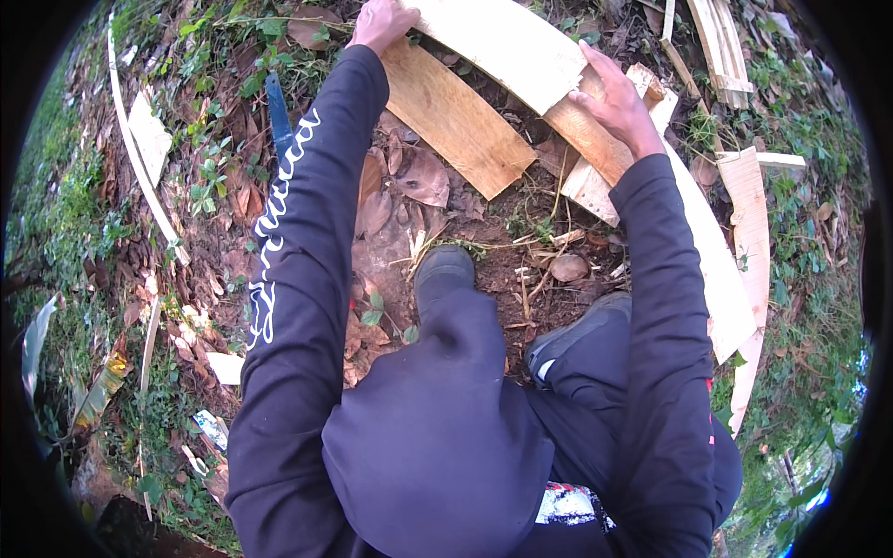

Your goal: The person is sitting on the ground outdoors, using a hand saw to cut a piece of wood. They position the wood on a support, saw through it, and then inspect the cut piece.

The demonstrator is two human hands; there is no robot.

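Observation:
A pale wooden board (507,42) lies across the top of the head view, between my two hands. My left hand (383,23) is closed at its left end, partly cut off by the rim of the picture. With thumb and fingers at either side, my right hand (616,107) grips the board's right end. Beneath it, a browner plank (460,116) slants over leaf litter. Another brown wood piece (591,139) runs under my right hand, among more pale offcuts (588,191).
Long pale boards (721,270) and a wavy-edged slab (747,214) lie right of my right forearm. A flat blue strip (278,112) stands by my left sleeve. My shoes (444,270) rest on leafy soil. Thin wood strips (139,153) lie at left among green plants.

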